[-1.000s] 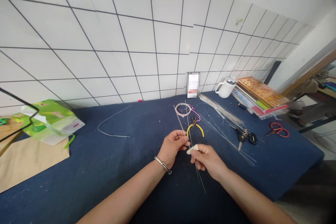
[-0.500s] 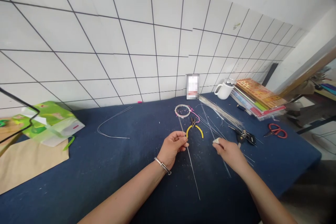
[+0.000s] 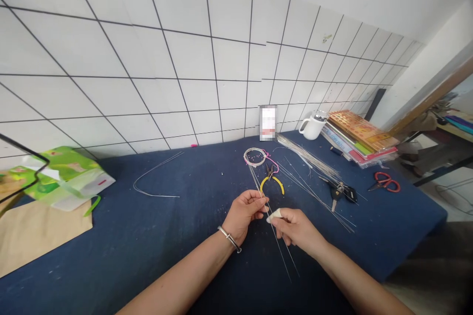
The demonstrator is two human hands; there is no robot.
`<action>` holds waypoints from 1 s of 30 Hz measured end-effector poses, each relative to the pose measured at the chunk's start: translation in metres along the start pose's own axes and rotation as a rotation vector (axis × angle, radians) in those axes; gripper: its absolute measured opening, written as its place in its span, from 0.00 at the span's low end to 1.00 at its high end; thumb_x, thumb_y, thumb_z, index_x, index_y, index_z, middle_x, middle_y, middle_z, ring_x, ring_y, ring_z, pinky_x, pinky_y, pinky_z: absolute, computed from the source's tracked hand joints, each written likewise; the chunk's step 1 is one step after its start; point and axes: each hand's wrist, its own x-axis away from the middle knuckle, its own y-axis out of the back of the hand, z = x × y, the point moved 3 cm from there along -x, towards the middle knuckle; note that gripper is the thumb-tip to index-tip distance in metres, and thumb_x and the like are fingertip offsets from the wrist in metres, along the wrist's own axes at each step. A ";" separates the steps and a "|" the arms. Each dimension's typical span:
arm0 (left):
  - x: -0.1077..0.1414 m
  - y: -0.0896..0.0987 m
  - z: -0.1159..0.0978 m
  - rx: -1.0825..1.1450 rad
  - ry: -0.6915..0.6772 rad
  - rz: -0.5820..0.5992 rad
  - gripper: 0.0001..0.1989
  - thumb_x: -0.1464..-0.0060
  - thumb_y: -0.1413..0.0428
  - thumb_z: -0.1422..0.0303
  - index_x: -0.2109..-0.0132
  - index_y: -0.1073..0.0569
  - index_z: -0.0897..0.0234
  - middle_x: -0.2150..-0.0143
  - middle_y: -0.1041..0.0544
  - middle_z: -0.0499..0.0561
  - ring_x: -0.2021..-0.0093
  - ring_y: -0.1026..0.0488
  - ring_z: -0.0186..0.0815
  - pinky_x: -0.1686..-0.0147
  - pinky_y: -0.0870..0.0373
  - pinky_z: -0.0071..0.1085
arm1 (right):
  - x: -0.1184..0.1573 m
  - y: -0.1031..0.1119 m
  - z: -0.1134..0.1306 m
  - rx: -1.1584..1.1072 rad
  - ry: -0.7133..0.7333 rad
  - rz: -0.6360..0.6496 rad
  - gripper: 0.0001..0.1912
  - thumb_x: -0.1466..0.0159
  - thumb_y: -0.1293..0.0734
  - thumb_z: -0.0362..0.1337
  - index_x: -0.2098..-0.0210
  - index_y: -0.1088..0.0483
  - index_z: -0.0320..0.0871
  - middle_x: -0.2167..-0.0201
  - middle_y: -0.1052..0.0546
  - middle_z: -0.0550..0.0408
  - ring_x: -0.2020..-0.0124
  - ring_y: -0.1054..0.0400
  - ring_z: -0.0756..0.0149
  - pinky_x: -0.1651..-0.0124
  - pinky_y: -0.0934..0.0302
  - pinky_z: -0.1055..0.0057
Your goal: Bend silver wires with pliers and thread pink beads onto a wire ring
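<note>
My left hand (image 3: pixel 247 211), with a silver bangle at the wrist, pinches thin metal wires (image 3: pixel 278 241) that slant down toward me. My right hand (image 3: pixel 295 229) is closed close beside it, thumb and forefinger on the same wires; a whitish wrap (image 3: pixel 274 214) covers a fingertip. The wires' upper ends run toward a white ring (image 3: pixel 254 156) with small beads inside it and a pink cord (image 3: pixel 272 161) at its side. Yellow-handled pliers (image 3: pixel 272 182) lie just beyond my hands, handles spread. Which wires each hand grips is hard to make out.
A bundle of straight wires (image 3: pixel 310 155) lies at the back right, near a white mug (image 3: pixel 312 127) and stacked booklets (image 3: pixel 360 133). Keys (image 3: pixel 337 192) and red-handled scissors (image 3: pixel 385 182) are on the right. A bent wire (image 3: pixel 148 192) and a green bag (image 3: pixel 70 177) are left.
My right hand has moved left, bringing a wire from the right side to my left hand. Two wire ends now hang below the hands, where one showed before.
</note>
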 end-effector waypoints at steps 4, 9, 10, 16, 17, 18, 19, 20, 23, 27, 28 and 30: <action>0.000 0.001 0.001 -0.005 0.010 0.000 0.13 0.55 0.39 0.65 0.63 0.32 0.67 0.63 0.24 0.55 0.71 0.27 0.29 0.74 0.33 0.22 | -0.001 -0.004 -0.002 -0.093 -0.036 0.020 0.15 0.41 0.40 0.45 0.76 0.37 0.40 0.84 0.34 0.62 0.88 0.44 0.79 0.87 0.54 0.81; 0.000 0.000 0.002 -0.002 0.022 0.003 0.14 0.56 0.39 0.66 0.63 0.32 0.67 0.64 0.24 0.55 0.70 0.27 0.31 0.74 0.33 0.22 | -0.001 -0.004 0.000 -0.078 -0.069 0.008 0.14 0.42 0.38 0.45 0.75 0.35 0.40 0.86 0.36 0.63 0.89 0.45 0.79 0.88 0.55 0.82; 0.001 0.000 0.003 0.004 0.027 0.007 0.14 0.55 0.39 0.66 0.63 0.32 0.67 0.64 0.24 0.55 0.69 0.26 0.32 0.73 0.33 0.23 | -0.002 -0.004 0.001 -0.075 -0.073 0.010 0.14 0.42 0.38 0.45 0.75 0.35 0.40 0.86 0.37 0.64 0.89 0.45 0.79 0.88 0.54 0.82; 0.003 -0.003 0.003 0.066 0.072 0.029 0.14 0.55 0.39 0.67 0.62 0.31 0.68 0.64 0.24 0.56 0.67 0.25 0.35 0.68 0.29 0.29 | -0.002 -0.004 0.001 -0.052 -0.091 0.036 0.13 0.42 0.38 0.44 0.77 0.37 0.40 0.87 0.38 0.64 0.88 0.44 0.78 0.88 0.53 0.82; 0.003 -0.003 0.003 0.070 0.077 0.030 0.15 0.55 0.39 0.67 0.61 0.30 0.68 0.64 0.24 0.56 0.67 0.25 0.35 0.67 0.29 0.29 | -0.002 -0.004 0.001 -0.046 -0.093 0.038 0.13 0.42 0.38 0.43 0.77 0.37 0.40 0.87 0.38 0.65 0.88 0.44 0.78 0.88 0.53 0.82; 0.003 -0.003 0.003 0.073 0.082 0.031 0.15 0.55 0.39 0.67 0.60 0.30 0.68 0.64 0.24 0.56 0.67 0.25 0.34 0.67 0.29 0.30 | -0.002 -0.005 0.002 -0.041 -0.093 0.039 0.13 0.42 0.38 0.43 0.76 0.37 0.40 0.87 0.38 0.65 0.88 0.45 0.78 0.88 0.53 0.82; 0.003 -0.004 0.003 0.075 0.086 0.033 0.16 0.56 0.39 0.67 0.59 0.30 0.68 0.65 0.24 0.56 0.68 0.25 0.34 0.67 0.29 0.30 | -0.002 -0.005 0.002 -0.037 -0.092 0.041 0.13 0.42 0.39 0.43 0.76 0.37 0.40 0.87 0.38 0.65 0.88 0.44 0.78 0.88 0.53 0.82; 0.003 -0.004 0.003 0.078 0.090 0.033 0.15 0.56 0.39 0.67 0.59 0.29 0.68 0.65 0.24 0.55 0.68 0.25 0.34 0.66 0.29 0.30 | -0.002 -0.006 0.002 -0.033 -0.092 0.042 0.13 0.42 0.39 0.43 0.76 0.38 0.41 0.87 0.38 0.65 0.88 0.44 0.78 0.87 0.53 0.82; 0.004 -0.005 0.002 0.114 0.096 0.031 0.14 0.55 0.39 0.66 0.62 0.29 0.68 0.66 0.25 0.54 0.68 0.25 0.34 0.64 0.29 0.32 | -0.001 -0.006 0.003 -0.003 -0.091 0.063 0.13 0.41 0.39 0.44 0.75 0.37 0.41 0.86 0.37 0.65 0.88 0.44 0.78 0.87 0.52 0.81; 0.003 -0.004 0.001 0.174 0.087 0.016 0.12 0.54 0.40 0.65 0.63 0.31 0.66 0.67 0.25 0.52 0.67 0.25 0.35 0.63 0.29 0.34 | 0.002 0.007 0.002 0.156 -0.015 0.070 0.13 0.39 0.42 0.43 0.74 0.36 0.42 0.82 0.33 0.61 0.85 0.40 0.76 0.83 0.47 0.79; 0.003 -0.003 0.001 0.179 0.087 0.007 0.12 0.54 0.40 0.65 0.63 0.31 0.65 0.67 0.25 0.52 0.67 0.25 0.35 0.63 0.29 0.34 | 0.003 0.016 0.002 0.254 0.023 0.014 0.12 0.39 0.42 0.42 0.73 0.35 0.42 0.79 0.31 0.59 0.83 0.37 0.74 0.80 0.45 0.78; 0.002 -0.002 0.001 0.181 0.095 -0.014 0.13 0.55 0.40 0.65 0.63 0.32 0.65 0.67 0.25 0.52 0.67 0.25 0.34 0.64 0.28 0.34 | 0.006 0.041 0.000 0.547 0.092 -0.192 0.09 0.39 0.42 0.41 0.69 0.33 0.43 0.73 0.28 0.56 0.75 0.34 0.69 0.73 0.42 0.74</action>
